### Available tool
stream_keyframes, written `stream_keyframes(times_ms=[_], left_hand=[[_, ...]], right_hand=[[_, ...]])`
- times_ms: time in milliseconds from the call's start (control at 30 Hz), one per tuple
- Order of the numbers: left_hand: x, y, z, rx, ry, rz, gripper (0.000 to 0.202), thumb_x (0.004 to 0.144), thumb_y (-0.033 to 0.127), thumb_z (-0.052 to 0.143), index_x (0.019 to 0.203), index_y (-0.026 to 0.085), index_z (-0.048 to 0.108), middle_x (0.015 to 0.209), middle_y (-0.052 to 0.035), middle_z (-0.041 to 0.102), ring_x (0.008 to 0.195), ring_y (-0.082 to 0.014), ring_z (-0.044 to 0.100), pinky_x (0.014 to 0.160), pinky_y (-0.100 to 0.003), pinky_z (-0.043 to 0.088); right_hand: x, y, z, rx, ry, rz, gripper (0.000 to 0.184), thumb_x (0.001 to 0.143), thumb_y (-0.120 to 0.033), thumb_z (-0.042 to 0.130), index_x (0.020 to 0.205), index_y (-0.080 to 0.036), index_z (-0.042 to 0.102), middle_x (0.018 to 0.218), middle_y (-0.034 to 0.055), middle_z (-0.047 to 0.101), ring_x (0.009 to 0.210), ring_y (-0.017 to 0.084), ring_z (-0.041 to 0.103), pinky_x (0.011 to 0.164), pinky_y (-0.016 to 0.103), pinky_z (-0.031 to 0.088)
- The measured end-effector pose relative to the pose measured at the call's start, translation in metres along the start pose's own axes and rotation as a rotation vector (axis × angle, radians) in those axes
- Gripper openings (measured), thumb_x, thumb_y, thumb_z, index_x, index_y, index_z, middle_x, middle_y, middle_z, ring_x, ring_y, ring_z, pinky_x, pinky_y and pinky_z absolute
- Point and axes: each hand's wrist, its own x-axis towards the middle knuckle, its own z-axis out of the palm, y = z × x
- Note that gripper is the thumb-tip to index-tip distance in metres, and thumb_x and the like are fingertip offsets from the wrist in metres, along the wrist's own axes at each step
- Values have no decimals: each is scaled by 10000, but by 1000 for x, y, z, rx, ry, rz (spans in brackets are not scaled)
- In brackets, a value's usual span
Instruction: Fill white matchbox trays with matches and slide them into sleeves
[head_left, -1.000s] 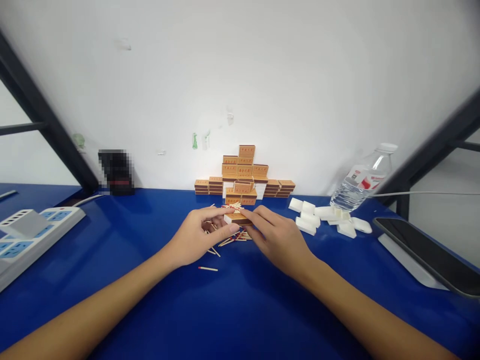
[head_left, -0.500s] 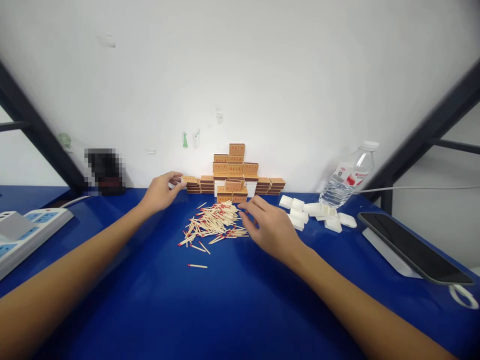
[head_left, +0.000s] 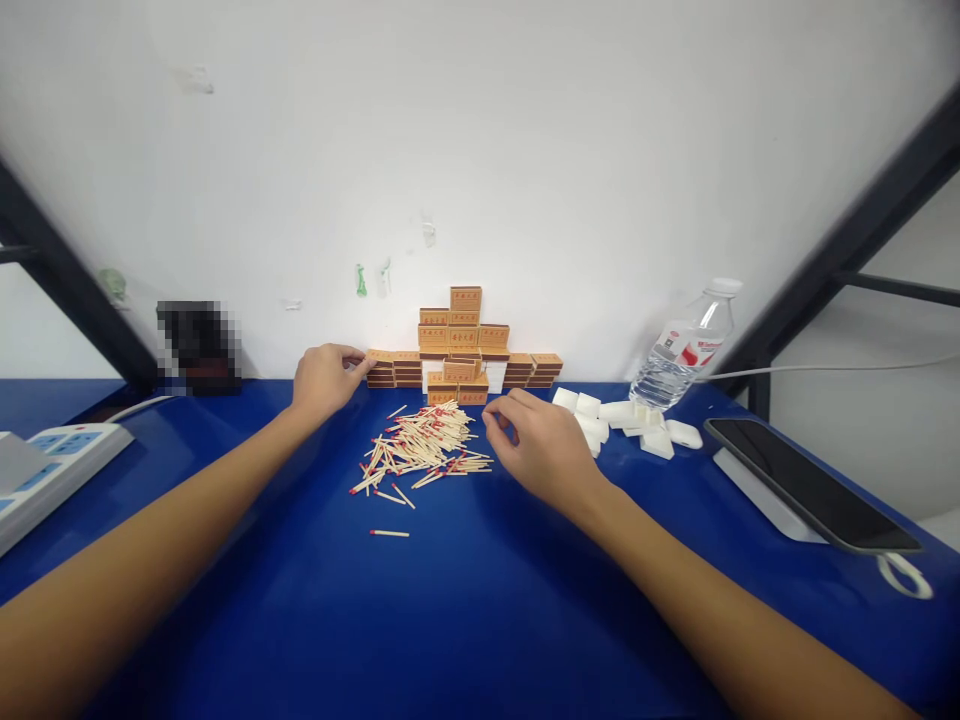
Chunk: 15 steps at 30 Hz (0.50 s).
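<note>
A loose pile of red-tipped matches (head_left: pixel 426 452) lies on the blue table (head_left: pixel 450 620). Behind it, against the white wall, stand stacked brown matchboxes (head_left: pixel 462 340). My left hand (head_left: pixel 324 378) reaches to the left end of the stacks, its fingertips pinched on the top matchbox (head_left: pixel 381 356) of the leftmost stack. My right hand (head_left: pixel 541 448) rests at the right edge of the match pile, fingers curled, thumb and forefinger close together; I cannot make out anything between them. A single match (head_left: pixel 389 533) lies apart, nearer me.
Several white inner trays (head_left: pixel 622 418) lie right of the pile, beside a tilted water bottle (head_left: pixel 681 348). A phone on a stand (head_left: pixel 810 485) sits at far right, a power strip (head_left: pixel 45 470) at far left. Black frame struts rise on both sides.
My left hand carried a matchbox from above the pile to the leftmost stack by the wall. My right hand let go and curled beside the matches, now uncovered.
</note>
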Motion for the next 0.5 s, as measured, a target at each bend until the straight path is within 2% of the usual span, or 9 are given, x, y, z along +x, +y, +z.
stream_keyframes(times_ms=[133,200,267,333,367,400,433,500], left_hand=[[-10,4,-6,49,26,-23,441,905,540,628,1074,175,809,953,-148,794,922,-334,729,870,-447,538],[-23,11,-14,50,43,-9,484,908,543,622,1175,168,770,1093,-146,781,976,-328,719,890,-433,537],[-40,22,-23,33,25,47,432,901,519,643,1153,191,770,1116,-110,776,933,-291,717,875,-400,539],[-60,33,-31,-44,-75,231,316,943,476,610,934,215,789,1014,-66,784,868,-247,705,821,-365,537],[-69,37,-34,-87,-144,312,301,957,461,605,890,230,785,970,-48,781,853,-227,699,797,-349,534],[-78,40,-36,-116,-217,398,273,960,449,618,899,241,784,957,-37,778,852,-212,694,784,-338,530],[-85,42,-37,-139,-235,464,241,962,429,629,938,244,783,966,-33,776,870,-203,692,787,-330,529],[-95,43,-37,-147,-192,551,234,985,395,610,987,226,773,972,-48,769,903,-202,685,809,-339,532]], right_hand=[[8,15,-11,-158,-185,113,258,1024,-274,509,930,-180,730,879,94,750,751,223,671,624,317,350],[13,33,-22,-284,-238,204,270,1025,-298,513,934,-172,734,904,135,763,791,264,692,629,329,351],[15,55,-34,-365,-296,282,247,1003,-322,556,944,-164,736,947,159,764,836,294,699,639,338,369],[15,77,-45,-285,-454,274,187,951,-343,637,923,-186,735,942,121,759,822,265,691,643,322,396],[14,85,-49,-215,-545,304,200,924,-378,678,892,-187,730,894,103,753,775,243,684,634,312,410],[13,92,-53,-149,-638,348,206,893,-392,713,872,-188,726,852,88,748,740,226,680,627,302,421],[11,97,-56,-95,-714,385,197,860,-384,739,844,-188,723,828,77,743,720,214,675,622,293,428],[8,102,-60,-9,-817,435,129,816,-317,749,799,-192,723,809,60,739,698,195,665,611,278,433]])
